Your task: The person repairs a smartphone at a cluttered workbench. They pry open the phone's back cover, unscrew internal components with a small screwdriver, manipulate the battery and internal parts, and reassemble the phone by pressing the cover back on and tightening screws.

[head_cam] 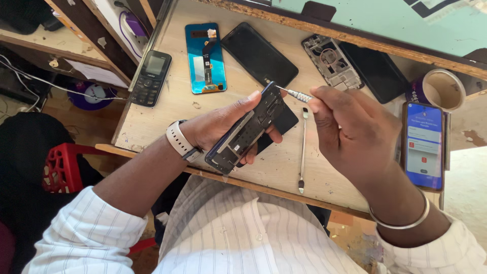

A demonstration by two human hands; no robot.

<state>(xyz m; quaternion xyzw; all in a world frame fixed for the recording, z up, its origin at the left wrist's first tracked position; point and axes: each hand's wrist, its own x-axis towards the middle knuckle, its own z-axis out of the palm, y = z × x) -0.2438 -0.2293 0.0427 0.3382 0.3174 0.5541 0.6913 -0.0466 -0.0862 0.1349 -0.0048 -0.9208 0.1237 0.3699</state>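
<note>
- The counter (167, 109) is a worn, pale wooden top, scuffed all over, with chipped edges and a darker wooden rim along the far side.
- Behind it there's a light green wall panel (355, 18), pretty scratched up.
- Off to the left, a dark wooden shelf (61, 43) with white cables (30, 73) trailing below it.
- A red plastic stool (63, 167) sits low on the left.
- Bright daylight hits the sandy floor (469, 187) at the right.
</note>
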